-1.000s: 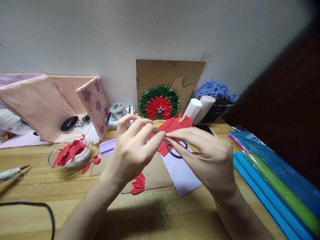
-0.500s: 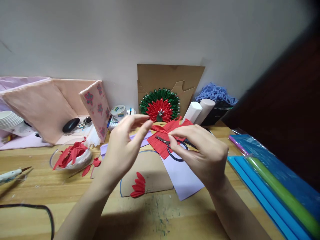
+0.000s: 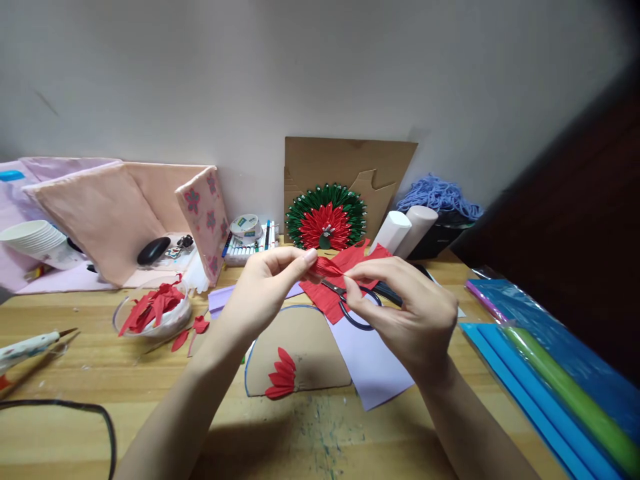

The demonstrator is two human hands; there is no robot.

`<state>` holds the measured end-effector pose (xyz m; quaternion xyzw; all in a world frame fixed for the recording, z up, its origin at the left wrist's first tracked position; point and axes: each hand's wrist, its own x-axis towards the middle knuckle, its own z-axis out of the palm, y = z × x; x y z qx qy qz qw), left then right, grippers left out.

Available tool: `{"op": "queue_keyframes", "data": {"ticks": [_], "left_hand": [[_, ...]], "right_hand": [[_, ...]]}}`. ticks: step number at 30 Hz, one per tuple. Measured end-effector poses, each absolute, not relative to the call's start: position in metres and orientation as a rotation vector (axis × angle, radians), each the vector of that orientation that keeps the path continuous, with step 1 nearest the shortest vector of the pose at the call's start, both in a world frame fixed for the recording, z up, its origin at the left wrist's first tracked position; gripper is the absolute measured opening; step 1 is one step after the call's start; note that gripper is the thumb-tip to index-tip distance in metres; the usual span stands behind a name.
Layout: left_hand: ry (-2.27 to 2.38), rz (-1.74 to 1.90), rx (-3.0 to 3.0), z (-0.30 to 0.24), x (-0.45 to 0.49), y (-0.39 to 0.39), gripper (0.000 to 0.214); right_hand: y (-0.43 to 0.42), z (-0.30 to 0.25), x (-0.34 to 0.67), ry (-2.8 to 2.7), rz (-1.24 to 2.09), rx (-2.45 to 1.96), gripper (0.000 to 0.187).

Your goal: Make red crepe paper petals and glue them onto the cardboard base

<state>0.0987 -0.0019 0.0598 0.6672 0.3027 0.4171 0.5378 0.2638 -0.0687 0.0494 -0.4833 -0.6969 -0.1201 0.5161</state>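
Between my two hands stretches a pleated red crepe paper petal (image 3: 327, 267). My left hand (image 3: 275, 280) pinches its left end between thumb and fingers. The other end, twisted to a point, is pinched in my right hand (image 3: 407, 303). Behind and below the hands lie red crepe paper sheets (image 3: 327, 299) and black-handled scissors (image 3: 361, 327), partly hidden by the right hand. Nearer to me rests a half-round cardboard piece (image 3: 320, 353) with a blue edge. Several red petals (image 3: 283, 373) sit fanned on its lower left part. A lilac paper sheet (image 3: 373, 370) lies beside it.
A clear bowl (image 3: 186, 319) of red scraps stands left, with a glue gun (image 3: 30, 350) and black cable (image 3: 100, 408) nearby. Behind are a pink folding box (image 3: 100, 213), markers (image 3: 250, 252) and a red-green paper peacock (image 3: 326, 217) against cardboard. Rolled papers (image 3: 560, 393) lie right.
The view has shifted, so everything sits slightly lower and farther right. My left fingers have closed in on the petal's left end, which now looks more bunched. The right hand keeps its pinch.
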Motion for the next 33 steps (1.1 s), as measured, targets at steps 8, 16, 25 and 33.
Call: {"op": "queue_keyframes", "data": {"ticks": [8,16,25,33], "left_hand": [[0.770,1.049,1.651,0.0608,0.1007,-0.0011,0.026],[0.608,1.203,1.836,0.0641,0.0975,-0.0055,0.019],[0.604,1.260,1.993,0.0670,0.0962,-0.0074,0.011],[0.583,1.297,2.010,0.0649,0.0963,-0.0058,0.009]], "right_hand": [[-0.0677,0.0479,0.2620,-1.589,-0.060,-1.189,0.006],[-0.0666,0.0477,0.2631,-1.473,0.166,-1.211,0.004],[-0.0643,0.0474,0.2653,-1.418,0.446,-1.151,0.001],[-0.0625,0.0454,0.2677,-1.406,0.510,-1.100,0.005]]}}
